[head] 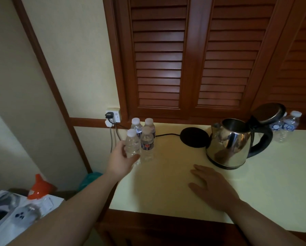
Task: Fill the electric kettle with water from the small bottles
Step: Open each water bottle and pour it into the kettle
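Observation:
Several small clear water bottles with white caps stand in a cluster at the table's back left. My left hand (121,159) grips the front-left bottle (132,144) of that cluster; the capped bottle is upright. A second bottle (147,146) stands right beside it. The steel electric kettle (232,142) sits at the right with its lid open and its black handle pointing right, off its round black base (193,137). My right hand (213,188) rests flat on the tabletop in front of the kettle, fingers straight.
More small bottles (289,125) stand behind the kettle at the far right. A wall socket (113,115) with plugs and a black cord is at the back left. Wooden louvred shutters rise behind the cream table (166,183). An orange object (40,188) and papers lie lower left.

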Demonstrator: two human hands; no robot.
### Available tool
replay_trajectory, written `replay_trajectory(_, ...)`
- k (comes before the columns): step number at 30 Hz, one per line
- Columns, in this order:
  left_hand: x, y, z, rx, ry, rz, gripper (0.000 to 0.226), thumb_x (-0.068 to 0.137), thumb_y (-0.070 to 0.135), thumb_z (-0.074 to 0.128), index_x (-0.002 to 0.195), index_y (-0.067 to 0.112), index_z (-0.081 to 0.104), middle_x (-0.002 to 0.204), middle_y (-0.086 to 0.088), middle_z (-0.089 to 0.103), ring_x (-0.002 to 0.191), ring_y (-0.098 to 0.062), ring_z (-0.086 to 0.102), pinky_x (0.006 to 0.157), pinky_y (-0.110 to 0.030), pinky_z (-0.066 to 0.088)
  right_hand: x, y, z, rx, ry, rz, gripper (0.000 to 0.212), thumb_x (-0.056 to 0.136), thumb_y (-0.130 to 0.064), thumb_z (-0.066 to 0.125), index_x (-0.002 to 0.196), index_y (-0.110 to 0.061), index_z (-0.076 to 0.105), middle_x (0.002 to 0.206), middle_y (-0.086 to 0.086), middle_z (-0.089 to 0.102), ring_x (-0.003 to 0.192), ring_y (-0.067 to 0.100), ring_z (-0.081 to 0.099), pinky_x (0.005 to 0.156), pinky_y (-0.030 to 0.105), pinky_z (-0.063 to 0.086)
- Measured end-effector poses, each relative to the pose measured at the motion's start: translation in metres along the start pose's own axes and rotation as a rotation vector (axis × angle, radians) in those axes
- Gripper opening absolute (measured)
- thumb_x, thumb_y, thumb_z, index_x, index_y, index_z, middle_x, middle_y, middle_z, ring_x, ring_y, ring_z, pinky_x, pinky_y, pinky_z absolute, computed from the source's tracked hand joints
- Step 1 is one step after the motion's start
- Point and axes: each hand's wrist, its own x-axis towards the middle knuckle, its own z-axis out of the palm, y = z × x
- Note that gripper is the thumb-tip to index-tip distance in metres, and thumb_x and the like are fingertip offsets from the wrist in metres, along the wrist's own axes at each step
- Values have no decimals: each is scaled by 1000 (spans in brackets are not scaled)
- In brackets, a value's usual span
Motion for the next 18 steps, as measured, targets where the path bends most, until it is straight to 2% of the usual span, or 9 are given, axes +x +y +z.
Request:
replay_trajectory(3,-24,3,2,-27,-44,-19,48,79,26,88,116,35,60,107,12,74,97,-5,71,85,-33,60,3,-2,-5,22,-9,14,61,92,-62,63,146,-36,55,152,-25,40,140,-6,29,111,14,18)
replay_trajectory(5,-39,11,8,-8,-91,-26,52,77,30,89,118,40,60,109,16,73,96,0,71,82,-27,59,10,-9,-13,55,-30,28,55,93,-57,65,142,-33,56,140,-23,46,134,-2,39,106,14,24)
replay_trajectory(7,-50,20,20,28,-138,12,55,74,32,91,120,38,61,107,18,72,93,6,69,79,-23,59,18,-23,-26,104,-4,12,52,94,-60,61,138,-31,59,131,-20,54,122,0,51,100,19,37)
replay_trajectory(9,-57,29,35,48,-192,58,53,74,31,92,119,32,63,103,17,72,92,9,66,77,-17,57,25,-40,-43,189,81,-48,57,93,-70,51,130,-30,64,117,-18,64,107,1,61,90,25,50)
replay_trajectory(12,-64,46,60,42,-255,84,47,74,30,91,111,34,63,100,18,72,92,11,64,70,-6,49,31,-70,-73,205,159,-128,54,92,-75,49,122,-33,64,94,-17,63,84,1,61,73,26,54)
replay_trajectory(14,-67,54,76,21,-286,106,43,73,30,91,106,35,64,99,17,74,91,7,67,71,-7,49,35,-86,-91,155,163,-161,51,87,-77,54,114,-34,63,88,-15,61,77,3,60,67,26,53)
replay_trajectory(18,-70,62,98,12,-323,134,45,71,36,91,108,32,66,99,14,75,91,-1,70,78,-20,56,41,-97,-111,87,119,-185,40,85,-66,68,85,-28,58,75,-8,58,68,8,55,63,34,51)
